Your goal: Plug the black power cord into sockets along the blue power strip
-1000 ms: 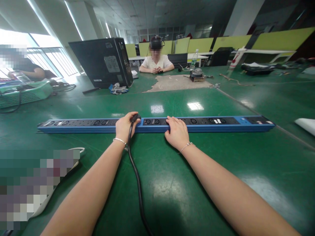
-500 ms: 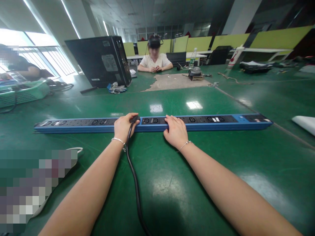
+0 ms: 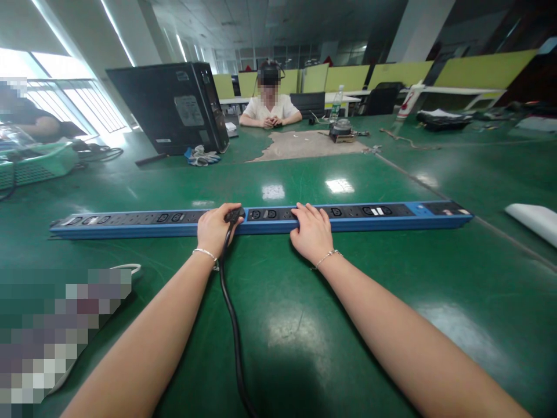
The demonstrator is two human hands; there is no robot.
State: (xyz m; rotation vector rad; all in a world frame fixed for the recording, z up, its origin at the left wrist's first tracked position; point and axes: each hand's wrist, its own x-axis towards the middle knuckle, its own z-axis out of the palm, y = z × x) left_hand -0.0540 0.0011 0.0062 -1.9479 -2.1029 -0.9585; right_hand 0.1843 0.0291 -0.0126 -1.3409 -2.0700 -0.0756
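Observation:
A long blue power strip (image 3: 365, 224) with black sockets lies across the green table. My left hand (image 3: 214, 229) is closed on a black plug (image 3: 235, 215) at the strip, left of its middle. From the plug a black cable (image 3: 232, 313) runs down towards me over the table. My right hand (image 3: 311, 229) grips the strip right of its middle, fingers over the top face and thumb at the near side. Whether the plug is fully seated in a socket cannot be made out.
A black computer case (image 3: 174, 110) stands at the back left, with gloves (image 3: 202, 156) beside it. A green basket (image 3: 39, 165) is at the far left. Across the table sits a person (image 3: 270, 110). A white object (image 3: 533, 223) lies at the right.
The whole view has shifted slightly, so the strip appears a little further left. My left hand has turned slightly, showing more of the plug. The right hand keeps its grip.

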